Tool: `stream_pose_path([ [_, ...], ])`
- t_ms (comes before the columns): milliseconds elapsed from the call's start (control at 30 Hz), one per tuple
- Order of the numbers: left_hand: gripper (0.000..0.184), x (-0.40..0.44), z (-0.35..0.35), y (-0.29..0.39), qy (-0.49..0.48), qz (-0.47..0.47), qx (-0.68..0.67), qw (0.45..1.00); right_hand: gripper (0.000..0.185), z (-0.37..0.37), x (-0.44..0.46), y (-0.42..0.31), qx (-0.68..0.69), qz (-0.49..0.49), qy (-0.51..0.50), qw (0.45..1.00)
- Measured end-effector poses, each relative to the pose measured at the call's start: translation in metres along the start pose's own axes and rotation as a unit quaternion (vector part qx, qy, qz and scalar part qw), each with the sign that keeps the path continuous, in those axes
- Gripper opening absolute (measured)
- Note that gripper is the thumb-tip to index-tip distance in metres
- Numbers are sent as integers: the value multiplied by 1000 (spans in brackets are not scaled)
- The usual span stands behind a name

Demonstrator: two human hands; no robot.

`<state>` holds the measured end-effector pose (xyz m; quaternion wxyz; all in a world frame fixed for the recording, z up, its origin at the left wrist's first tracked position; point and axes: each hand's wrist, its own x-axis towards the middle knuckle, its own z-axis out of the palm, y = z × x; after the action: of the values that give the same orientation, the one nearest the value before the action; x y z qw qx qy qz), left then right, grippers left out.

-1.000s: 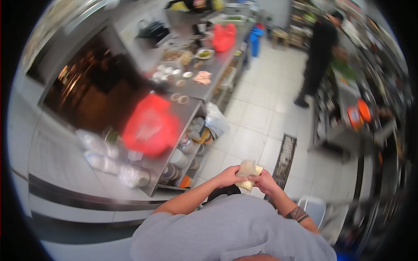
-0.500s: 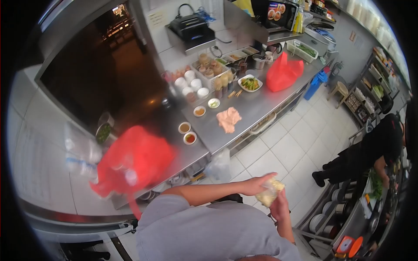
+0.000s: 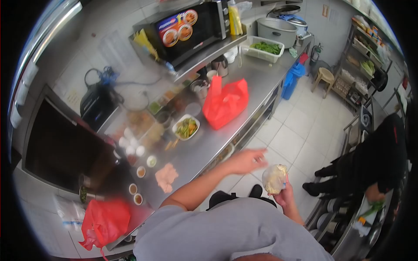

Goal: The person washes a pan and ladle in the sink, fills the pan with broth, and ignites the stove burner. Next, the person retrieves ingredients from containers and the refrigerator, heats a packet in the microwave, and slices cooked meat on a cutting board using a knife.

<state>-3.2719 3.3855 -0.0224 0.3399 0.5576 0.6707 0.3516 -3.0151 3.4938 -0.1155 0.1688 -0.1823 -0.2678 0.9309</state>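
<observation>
My right hand (image 3: 285, 196) is closed round the lower side of a clear plastic bag of pale yellow food (image 3: 274, 179), over the tiled floor. Just left of the bag, my left hand (image 3: 250, 161) is apart from it, fingers spread and slightly blurred, nothing in them. On the steel counter beyond lie a pink cloth (image 3: 166, 177), a white dish of green vegetables (image 3: 186, 128) and a tied red plastic bag (image 3: 226, 102). Small sauce cups (image 3: 141, 172) stand left of the cloth.
A second red bag (image 3: 106, 223) sits at the counter's near left end. A microwave (image 3: 187, 35) rests on a shelf above the counter. At right, a person in black (image 3: 368, 152) stands at another worktop. A wooden stool (image 3: 323, 80) and blue bin (image 3: 292, 81) stand farther back.
My left hand has come off the food bag and moved left of it; my right hand keeps hold. The view has swung toward the counter's far end.
</observation>
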Motion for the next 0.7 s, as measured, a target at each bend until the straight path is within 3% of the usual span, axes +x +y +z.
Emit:
stream_pose_path([
  [67, 34, 43, -57, 24, 243, -43, -12, 969, 70, -15, 59, -52, -10, 25, -29, 999],
  [200, 20, 106, -168, 19, 479, 6, 165, 862, 74, 2, 179, -141, -61, 68, -101, 991],
  [300, 24, 154, -228, 17, 542, -26, 214, 812, 77, -10, 263, -180, -18, 110, -120, 987],
  [333, 26, 175, -248, 8, 569, -17, 245, 785, 76, -3, 287, -193, 3, 116, -164, 980],
  [367, 21, 194, -268, 11, 568, -62, 214, 792, 75, 0, 306, -199, 26, 123, -207, 970],
  [467, 46, 258, -337, -10, 628, 8, 303, 717, 73, -12, 366, -210, 58, 131, -112, 983],
  [500, 59, 276, -355, -16, 636, -3, 316, 704, 73, -21, 386, -218, 49, 141, -109, 983],
  [567, 66, 315, -390, -18, 653, -21, 316, 687, 68, -46, 404, -233, 102, 178, -128, 970],
  [633, 69, 351, -413, -20, 670, -50, 289, 682, 66, -50, 419, -260, 72, 195, -116, 971],
  [700, 76, 382, -415, -4, 687, -111, 253, 672, 63, -67, 444, -280, 79, 178, -68, 979],
])
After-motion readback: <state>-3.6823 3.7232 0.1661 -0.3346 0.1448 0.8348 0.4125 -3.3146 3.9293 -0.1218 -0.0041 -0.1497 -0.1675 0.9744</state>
